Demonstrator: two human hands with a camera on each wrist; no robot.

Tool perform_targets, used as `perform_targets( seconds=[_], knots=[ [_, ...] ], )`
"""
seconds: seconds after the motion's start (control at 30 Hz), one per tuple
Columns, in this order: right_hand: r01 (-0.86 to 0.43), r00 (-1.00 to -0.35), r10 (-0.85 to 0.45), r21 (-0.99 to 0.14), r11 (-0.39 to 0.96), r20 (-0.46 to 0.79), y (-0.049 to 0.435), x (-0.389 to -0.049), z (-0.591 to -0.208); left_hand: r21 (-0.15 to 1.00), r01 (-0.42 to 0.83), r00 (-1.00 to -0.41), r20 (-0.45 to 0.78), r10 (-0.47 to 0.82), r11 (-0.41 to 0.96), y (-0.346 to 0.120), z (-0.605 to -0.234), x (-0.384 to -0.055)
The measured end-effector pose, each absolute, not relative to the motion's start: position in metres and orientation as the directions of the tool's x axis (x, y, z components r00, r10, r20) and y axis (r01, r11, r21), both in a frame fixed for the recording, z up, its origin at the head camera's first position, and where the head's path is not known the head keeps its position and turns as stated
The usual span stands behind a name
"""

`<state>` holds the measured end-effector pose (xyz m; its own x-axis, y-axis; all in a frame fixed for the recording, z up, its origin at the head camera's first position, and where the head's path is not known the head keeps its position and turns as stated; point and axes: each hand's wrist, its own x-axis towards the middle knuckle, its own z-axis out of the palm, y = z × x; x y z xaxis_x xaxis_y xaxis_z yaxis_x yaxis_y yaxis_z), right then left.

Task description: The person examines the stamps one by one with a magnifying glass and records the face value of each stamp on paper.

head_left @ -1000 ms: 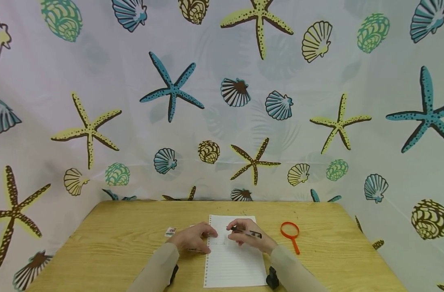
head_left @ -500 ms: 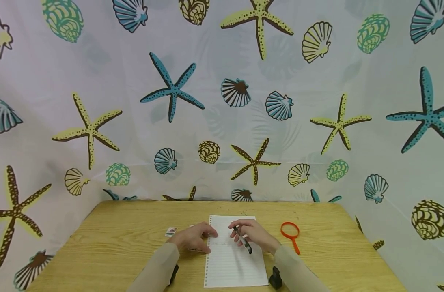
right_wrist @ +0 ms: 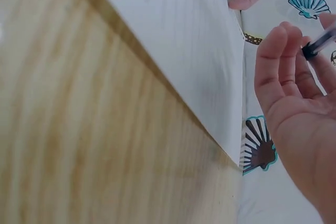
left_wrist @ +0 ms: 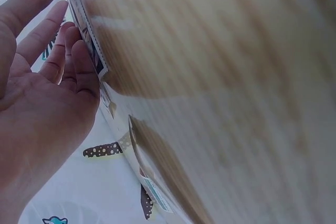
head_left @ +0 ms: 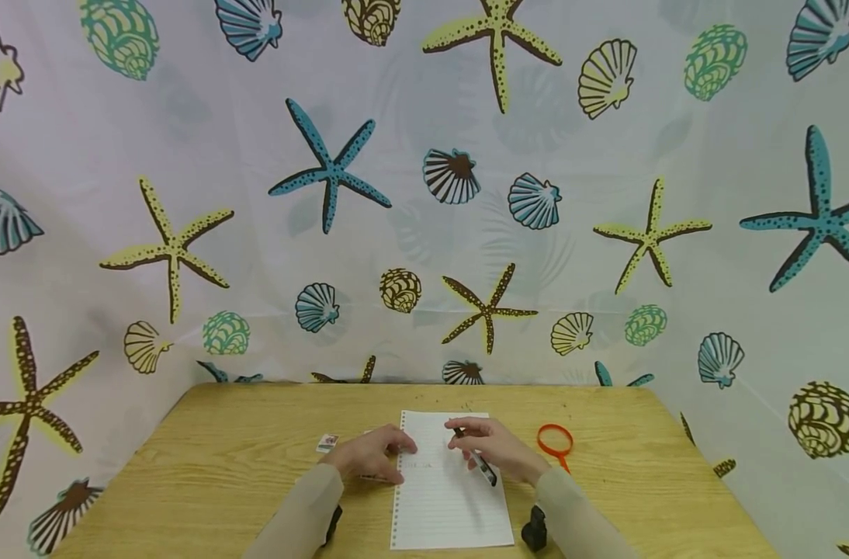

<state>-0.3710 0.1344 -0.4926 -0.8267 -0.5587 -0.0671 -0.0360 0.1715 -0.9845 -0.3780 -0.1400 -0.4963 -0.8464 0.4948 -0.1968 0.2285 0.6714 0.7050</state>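
Your right grip [head_left: 497,448] pinches the pen [head_left: 486,470], its near end now swung toward you, both shifted slightly rightward. The lined paper [head_left: 448,516] lies beneath that grip; your left grip [head_left: 369,456] rests, fingers loosely spread, at the paper's left edge. Writing appears paused.

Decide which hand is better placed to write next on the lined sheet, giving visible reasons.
Probably the right hand: it holds the pen over the sheet, while the left hand lies at the sheet's left edge without a pen.
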Motion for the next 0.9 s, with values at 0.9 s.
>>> perform_targets(
  seconds=[0.9],
  knots=[
    [-0.077, -0.778, -0.622, -0.970, 0.230, -0.086, 0.169, -0.374, -0.489, 0.725, 0.227, -0.844, -0.187, 0.503, 0.650, -0.141, -0.497, -0.377]
  ],
)
